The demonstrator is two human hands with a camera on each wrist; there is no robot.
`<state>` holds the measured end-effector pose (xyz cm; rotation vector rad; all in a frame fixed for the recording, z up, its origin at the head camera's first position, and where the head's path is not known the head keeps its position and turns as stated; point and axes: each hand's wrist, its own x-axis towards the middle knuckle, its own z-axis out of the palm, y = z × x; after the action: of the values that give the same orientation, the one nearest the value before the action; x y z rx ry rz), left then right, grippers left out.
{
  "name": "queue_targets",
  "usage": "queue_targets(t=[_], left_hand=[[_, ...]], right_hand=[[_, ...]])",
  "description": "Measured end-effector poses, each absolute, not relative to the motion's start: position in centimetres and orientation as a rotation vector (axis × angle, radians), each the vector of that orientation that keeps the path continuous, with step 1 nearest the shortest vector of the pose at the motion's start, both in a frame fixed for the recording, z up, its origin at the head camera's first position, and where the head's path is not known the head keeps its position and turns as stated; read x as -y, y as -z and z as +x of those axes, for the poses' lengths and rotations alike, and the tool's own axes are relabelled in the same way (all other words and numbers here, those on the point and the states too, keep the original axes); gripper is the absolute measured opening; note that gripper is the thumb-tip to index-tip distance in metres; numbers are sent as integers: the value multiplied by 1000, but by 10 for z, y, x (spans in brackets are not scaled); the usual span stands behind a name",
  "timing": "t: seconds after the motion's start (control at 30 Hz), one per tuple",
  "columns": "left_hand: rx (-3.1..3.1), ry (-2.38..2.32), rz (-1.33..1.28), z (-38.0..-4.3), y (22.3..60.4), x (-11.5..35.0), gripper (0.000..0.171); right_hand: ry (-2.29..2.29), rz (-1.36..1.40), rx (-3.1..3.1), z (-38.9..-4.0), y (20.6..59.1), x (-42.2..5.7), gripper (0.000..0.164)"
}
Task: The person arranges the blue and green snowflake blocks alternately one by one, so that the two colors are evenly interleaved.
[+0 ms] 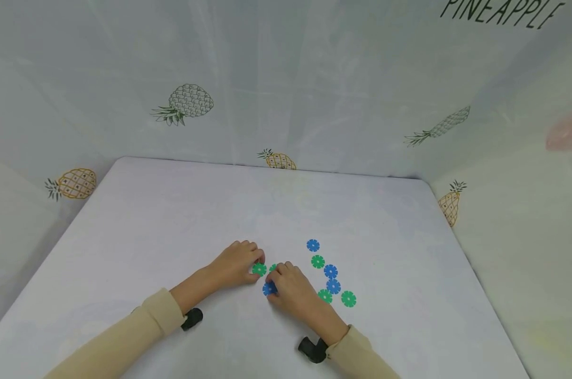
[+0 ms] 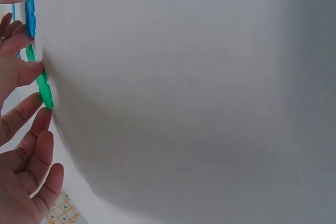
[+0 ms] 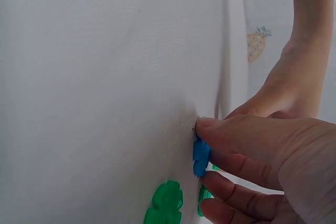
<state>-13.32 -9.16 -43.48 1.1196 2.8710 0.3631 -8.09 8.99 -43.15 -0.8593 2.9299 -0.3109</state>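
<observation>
Four blue discs point(image 1: 330, 270), head-view only

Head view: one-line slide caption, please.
Left hand pinches a green disc, right hand a blue disc, at a white table.

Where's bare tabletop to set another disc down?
Free: the table between its far edge and the left hand; also right of the rightmost green disc. Crowded: between the hands, and among discs beside the right hand.
</observation>
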Motion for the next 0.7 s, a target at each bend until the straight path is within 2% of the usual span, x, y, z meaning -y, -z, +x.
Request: queue_targets(t=[0.43,0.7], left_hand=[[-2919,-232,1235,-138,436,94,29],[-2980,-273,1200,-147,431,107,28]], right_hand=[[273,-861,-2916,-86,429,-90,26],[289,-850,-2864,-85,429,-90,28]])
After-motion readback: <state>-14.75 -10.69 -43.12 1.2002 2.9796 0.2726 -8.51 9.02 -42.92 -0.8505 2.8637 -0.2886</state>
